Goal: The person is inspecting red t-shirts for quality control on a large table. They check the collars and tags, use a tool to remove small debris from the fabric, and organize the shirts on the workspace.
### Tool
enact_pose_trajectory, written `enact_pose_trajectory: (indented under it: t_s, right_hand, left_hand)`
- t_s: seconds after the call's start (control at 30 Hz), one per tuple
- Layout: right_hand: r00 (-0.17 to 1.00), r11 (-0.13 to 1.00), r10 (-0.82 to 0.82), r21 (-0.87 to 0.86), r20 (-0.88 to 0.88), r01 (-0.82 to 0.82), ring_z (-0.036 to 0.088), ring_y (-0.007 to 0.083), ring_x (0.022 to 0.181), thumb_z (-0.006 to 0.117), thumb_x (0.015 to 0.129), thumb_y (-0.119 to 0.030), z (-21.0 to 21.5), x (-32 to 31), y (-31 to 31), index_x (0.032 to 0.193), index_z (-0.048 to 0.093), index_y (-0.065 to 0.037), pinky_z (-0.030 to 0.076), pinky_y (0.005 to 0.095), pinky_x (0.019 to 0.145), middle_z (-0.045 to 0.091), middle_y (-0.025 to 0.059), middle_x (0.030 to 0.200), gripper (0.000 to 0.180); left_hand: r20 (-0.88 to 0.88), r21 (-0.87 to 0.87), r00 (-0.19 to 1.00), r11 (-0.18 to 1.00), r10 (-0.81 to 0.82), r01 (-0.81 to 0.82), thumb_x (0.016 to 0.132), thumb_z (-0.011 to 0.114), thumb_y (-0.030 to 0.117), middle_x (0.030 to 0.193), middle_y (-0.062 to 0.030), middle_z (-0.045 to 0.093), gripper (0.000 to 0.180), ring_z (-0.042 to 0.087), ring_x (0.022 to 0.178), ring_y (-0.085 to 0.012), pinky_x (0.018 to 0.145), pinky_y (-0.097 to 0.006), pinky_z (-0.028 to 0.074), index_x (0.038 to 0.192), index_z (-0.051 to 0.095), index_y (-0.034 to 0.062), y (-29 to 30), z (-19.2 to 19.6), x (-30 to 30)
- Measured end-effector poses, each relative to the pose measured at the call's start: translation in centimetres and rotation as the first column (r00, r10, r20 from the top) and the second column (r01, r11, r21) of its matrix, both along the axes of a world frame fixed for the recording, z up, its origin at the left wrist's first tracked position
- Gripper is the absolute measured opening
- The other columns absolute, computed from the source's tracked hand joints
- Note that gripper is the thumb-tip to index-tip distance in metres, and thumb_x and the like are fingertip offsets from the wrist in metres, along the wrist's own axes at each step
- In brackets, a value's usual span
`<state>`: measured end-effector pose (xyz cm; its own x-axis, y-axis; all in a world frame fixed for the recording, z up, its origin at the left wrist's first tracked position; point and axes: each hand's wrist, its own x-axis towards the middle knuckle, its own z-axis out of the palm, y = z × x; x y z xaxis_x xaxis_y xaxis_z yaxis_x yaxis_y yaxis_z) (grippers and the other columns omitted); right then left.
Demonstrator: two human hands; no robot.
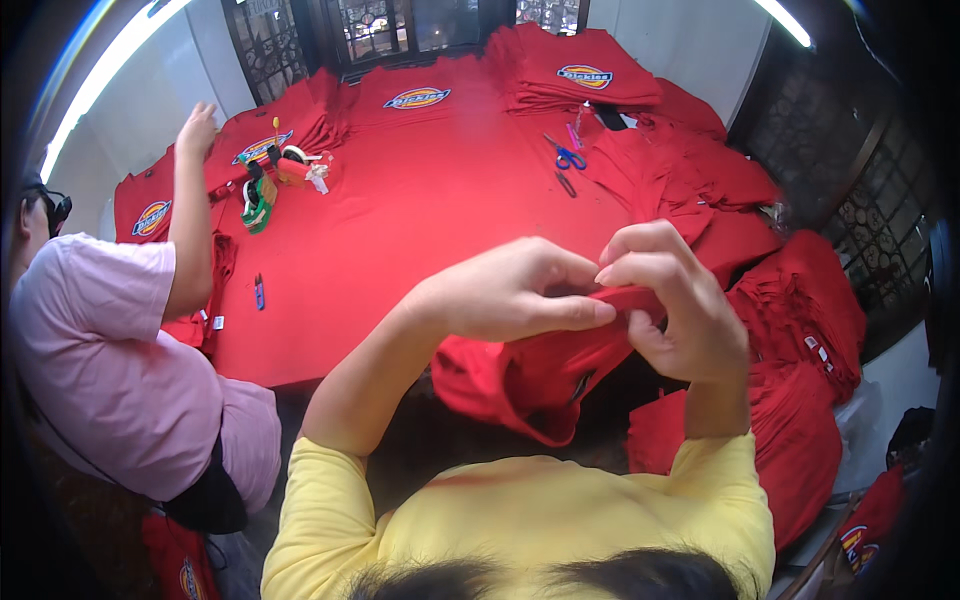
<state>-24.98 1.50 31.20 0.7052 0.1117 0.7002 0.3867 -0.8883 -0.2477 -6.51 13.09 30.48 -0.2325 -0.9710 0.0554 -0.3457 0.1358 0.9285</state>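
Here my left hand [515, 290] and right hand [670, 300] both pinch the red garment [530, 375], fingertips meeting on its top edge; the cloth hangs below them, nearer me than the blue scissors [568, 155] on the worktop [400, 210].

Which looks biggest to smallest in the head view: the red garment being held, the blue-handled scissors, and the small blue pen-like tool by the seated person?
1. Red garment, largest, though nearest the camera.
2. Blue-handled scissors.
3. Small blue tool; close to the scissors in size, so that order is unsure.
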Motion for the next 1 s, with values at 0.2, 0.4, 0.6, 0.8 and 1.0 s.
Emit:
enact_pose_trajectory:
  t_s: [0.2, 0.4, 0.6, 0.8, 1.0]
  right_hand:
    - [0.847, 0.857, -0.513, 0.145, 0.142, 0.495, 0.06, 0.0339, 0.09, 0.055, 0.076, 0.011, -12.6, -2.5, -0.8, 0.123, 0.049, -0.003, 0.051, 0.0386, 0.07, 0.057, 0.0188, 0.101, 0.049]
    - [0.79, 0.303, -0.044, 0.745, -0.612, 0.594, 0.057, 0.0095, 0.091, 0.059, 0.093, -0.026, -24.2, -6.0, -1.5, 0.109, 0.059, 0.0, 0.046, 0.0278, 0.08, 0.063, 0.0054, 0.1, 0.031]
    - [0.838, 0.679, -0.279, 0.52, -0.47, 0.518, 0.06, 0.0318, 0.092, 0.065, 0.086, -0.023, -23.9, -2.9, 3.4, 0.127, 0.045, -0.006, 0.047, 0.0374, 0.084, 0.061, 0.0177, 0.102, 0.048]
    - [0.545, 0.539, -0.196, 0.374, -0.815, 0.755, 0.064, 0.0356, 0.088, 0.058, 0.085, -0.011, -29.7, -6.5, -2.0, 0.118, 0.059, -0.003, 0.05, 0.0403, 0.078, 0.066, 0.021, 0.095, 0.034]
    - [0.7, -0.059, 0.351, 0.731, -0.622, 0.679, 0.061, 0.0223, 0.104, 0.049, 0.091, -0.022, -28.9, -8.0, -4.1, 0.121, 0.06, -0.004, 0.043, 0.0368, 0.096, 0.065, 0.0101, 0.113, 0.037]
  left_hand:
    - [-0.038, -0.346, 0.939, 0.877, 0.342, -0.333, 0.098, 0.055, 0.023, 0.083, 0.0016, 0.058, 0.025, 0.049, 0.077, -0.0051, 0.07, -0.026, 0.043, 0.1, 0.062, -0.0004, -1.3, -2.9, -3.3]
    - [-0.562, -0.205, 0.745, 0.811, 0.36, -0.548, 0.092, 0.064, 0.012, 0.08, 0.0014, 0.055, 0.014, 0.049, 0.075, -0.004, 0.066, -0.022, 0.042, 0.087, 0.056, 0.0011, 0.7, -3.3, -4.0]
    - [-0.445, 0.001, 0.809, 0.903, 0.384, -0.429, 0.085, 0.069, 0.0, 0.083, -0.0035, 0.062, 0.015, 0.066, 0.067, -0.0108, 0.06, -0.022, 0.053, 0.09, 0.055, 0.0, 2.5, -5.9, -5.4]
    - [-0.247, -0.456, 0.499, 0.355, 0.831, -0.816, 0.07, 0.053, -0.015, 0.095, -0.0093, 0.058, 0.039, 0.062, 0.076, -0.0173, 0.062, -0.031, 0.052, 0.103, 0.047, 0.0049, 8.6, -8.2, 0.8]
    - [0.606, -0.163, 0.35, 0.542, 0.715, -0.824, 0.074, 0.039, -0.011, 0.1, -0.0248, 0.058, 0.057, 0.061, 0.094, -0.0422, 0.082, -0.039, 0.05, 0.127, 0.048, 0.0071, 15.9, -17.3, 5.7]
